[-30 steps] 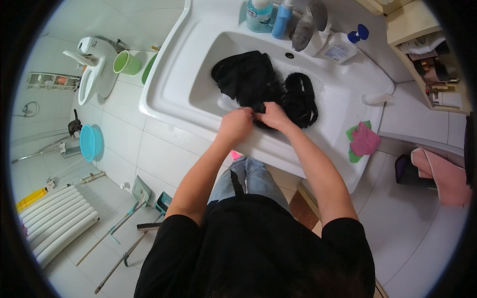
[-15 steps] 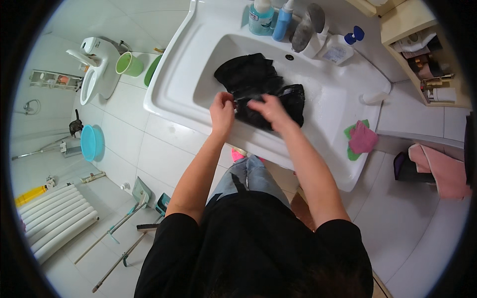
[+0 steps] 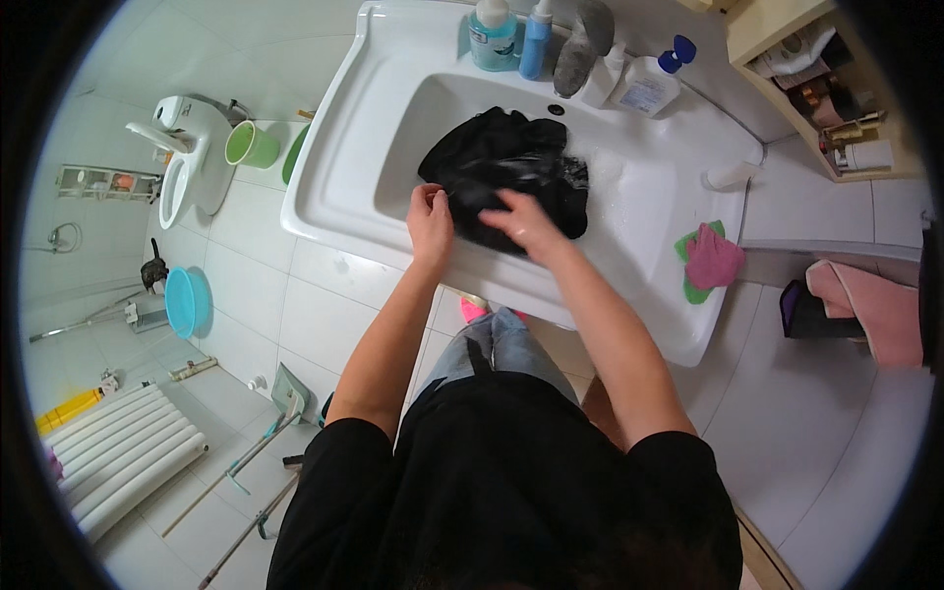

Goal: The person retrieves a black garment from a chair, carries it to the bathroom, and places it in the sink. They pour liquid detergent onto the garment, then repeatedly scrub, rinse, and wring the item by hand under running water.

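A wet black garment [image 3: 506, 157] lies bunched in the white sink [image 3: 398, 128], its folds shining with water. At its near left edge my left hand [image 3: 431, 224] is closed, fingertips pinched on the cloth. My right hand [image 3: 526, 226] is over the garment's near side, a short way right of the left one. Its fingers are smeared by motion, so whether they grip the fabric is unclear. Small suds show on the basin beside the garment's right side.
Along the sink's back rim stand a teal soap bottle [image 3: 493, 39], a blue bottle [image 3: 535, 41] and a white bottle with a blue pump [image 3: 647, 87]. A pink cloth [image 3: 715, 258] rests on a green one at the right. An open shelf [image 3: 821, 98] juts in at upper right.
The garment has shifted and bunched up, its right part drawn inward. My right hand has moved slightly left over the cloth; the left keeps its hold. The whole view has shifted a little.
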